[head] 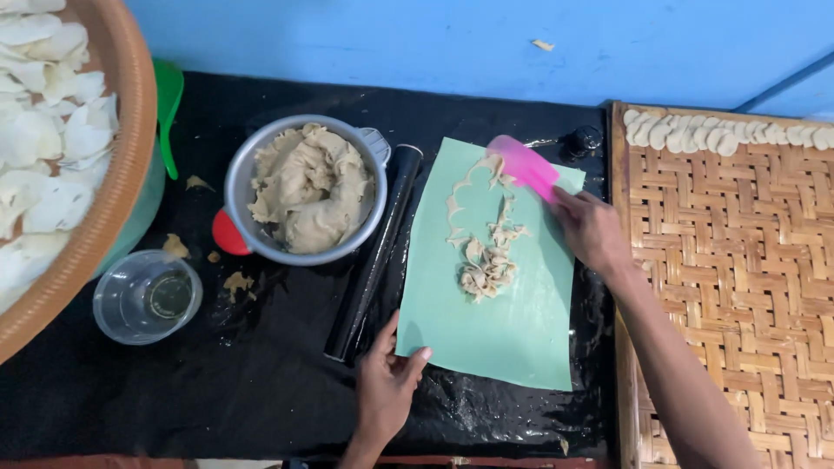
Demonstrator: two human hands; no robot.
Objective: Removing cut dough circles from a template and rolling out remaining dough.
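Dough scraps (pixel 486 252) lie in a ragged strip down the middle of a pale green sheet (pixel 508 334) spread on the black, oily-looking work surface (pixel 174 391), seen from the head camera. They look soft, sticky and thin, likely to tear or smear if pinched, so lifting them from beneath with a flat edge seems the safer hold. The right hand (pixel 591 230) is closed around a pink scraper (pixel 523 167), whose blade rests at the upper end of the strip. The left hand (pixel 387 382) lies flat with fingers spread, pressing the lower left corner of the sheet; the two hands are well apart. Just left of the sheet lies a black rolling pin (pixel 373 256), and beyond it a metal pot (pixel 304 187) full of the same beige dough. A clear plastic cup (pixel 146 295) stands near the pot. A woven tray (pixel 738 260) on the right carries a row of pale shaped pieces (pixel 721 135) along its top edge.
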